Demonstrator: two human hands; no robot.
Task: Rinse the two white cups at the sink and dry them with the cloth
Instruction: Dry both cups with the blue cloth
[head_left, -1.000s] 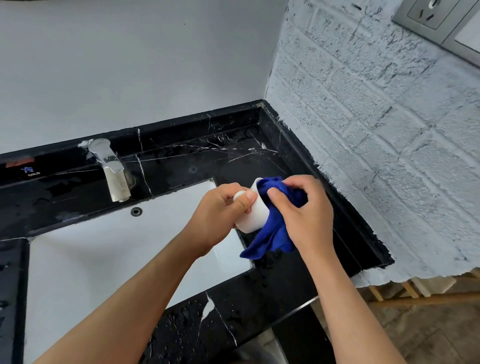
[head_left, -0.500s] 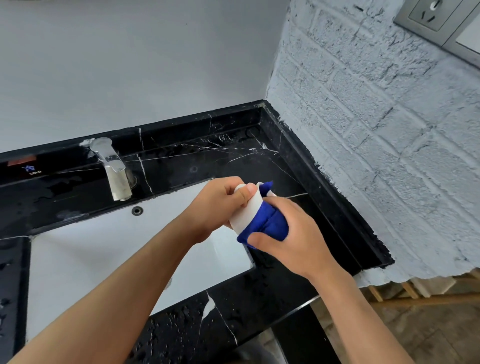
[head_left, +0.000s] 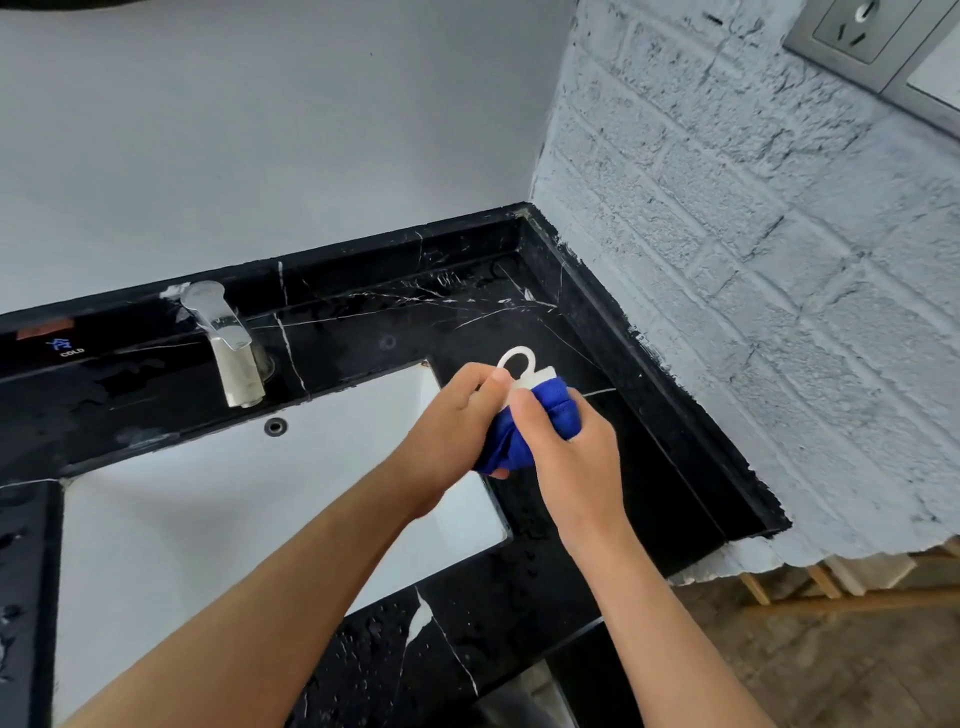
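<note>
Drying was best done by turning the white cup (head_left: 524, 375) inside the blue cloth (head_left: 524, 431). The left hand (head_left: 451, 436) gripped the cup; the right hand (head_left: 571, 457) clasped the cloth around it.

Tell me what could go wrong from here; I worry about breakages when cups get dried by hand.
1. The white cup is held in the air between the left hand and right hand, mostly wrapped in the blue cloth. If it slips, it may hit the black marble counter or the white sink and chip.
2. Droplets lie on the counter, so setting the dried cup there could wet it again.
</note>
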